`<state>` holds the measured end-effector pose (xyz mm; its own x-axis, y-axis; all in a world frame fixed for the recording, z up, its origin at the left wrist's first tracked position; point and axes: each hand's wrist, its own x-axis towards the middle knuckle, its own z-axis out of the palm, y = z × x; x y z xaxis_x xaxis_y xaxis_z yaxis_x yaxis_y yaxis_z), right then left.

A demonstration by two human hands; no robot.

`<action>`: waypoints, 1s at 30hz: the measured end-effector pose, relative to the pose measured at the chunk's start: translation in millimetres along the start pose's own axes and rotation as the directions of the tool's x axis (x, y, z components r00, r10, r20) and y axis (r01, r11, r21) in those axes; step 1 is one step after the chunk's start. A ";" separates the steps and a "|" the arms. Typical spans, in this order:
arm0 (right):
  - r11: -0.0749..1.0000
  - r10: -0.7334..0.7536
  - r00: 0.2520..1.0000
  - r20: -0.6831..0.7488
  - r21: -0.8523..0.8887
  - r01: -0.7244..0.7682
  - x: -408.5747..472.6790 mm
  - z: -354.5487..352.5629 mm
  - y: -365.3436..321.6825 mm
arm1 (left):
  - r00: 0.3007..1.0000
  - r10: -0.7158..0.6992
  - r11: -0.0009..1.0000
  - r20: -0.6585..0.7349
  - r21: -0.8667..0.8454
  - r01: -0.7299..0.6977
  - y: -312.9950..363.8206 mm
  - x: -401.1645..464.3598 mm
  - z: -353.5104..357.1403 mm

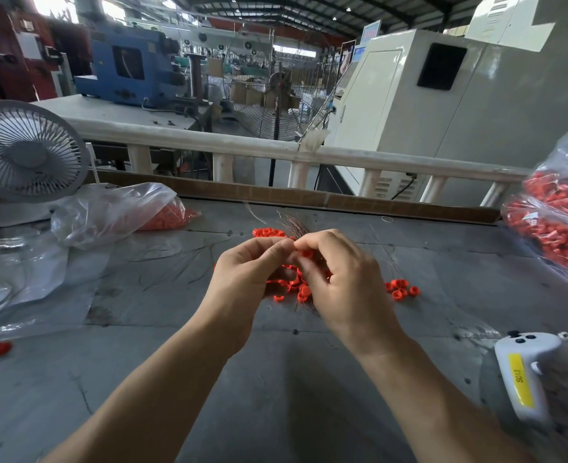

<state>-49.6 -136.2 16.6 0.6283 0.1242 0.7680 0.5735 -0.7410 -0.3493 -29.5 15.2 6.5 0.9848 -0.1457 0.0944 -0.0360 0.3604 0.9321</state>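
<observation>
Both hands meet above a pile of small red plastic caps on the grey table. My left hand has its fingers curled, thumb and fingertips pinched together at the top. My right hand pinches a red cap against them. A bundle of thin brownish wires fans out just behind the fingertips; which hand grips it is hidden. More red caps lie in a cluster to the right and in a row behind the hands.
A white desk fan stands far left beside a clear bag of red parts. A full bag of red parts sits at the right edge. A white handheld device with a yellow label lies near right. One red cap lies far left. Loose wires are scattered.
</observation>
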 end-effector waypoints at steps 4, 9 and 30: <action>0.999 0.019 0.998 0.060 0.046 -0.022 -2.6 2.1 2.6 | 0.997 0.041 0.998 -0.070 0.058 -0.037 0.1 0.5 -3.4; 0.999 0.030 0.990 0.140 0.029 -0.034 -4.1 3.1 10.1 | 0.989 0.033 0.993 -0.143 0.113 -0.017 3.6 1.5 -6.0; 0.845 0.475 0.872 -0.121 -0.215 -0.490 0.8 -25.2 58.0 | 0.970 0.080 0.924 -0.229 0.381 0.014 -1.0 7.3 -12.8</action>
<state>-29.0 -195.8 10.4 0.7563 -0.3236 0.5686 0.0635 -0.8287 -0.5561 -20.1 25.5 1.7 0.9914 0.0988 0.0857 -0.0841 -0.0201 0.9963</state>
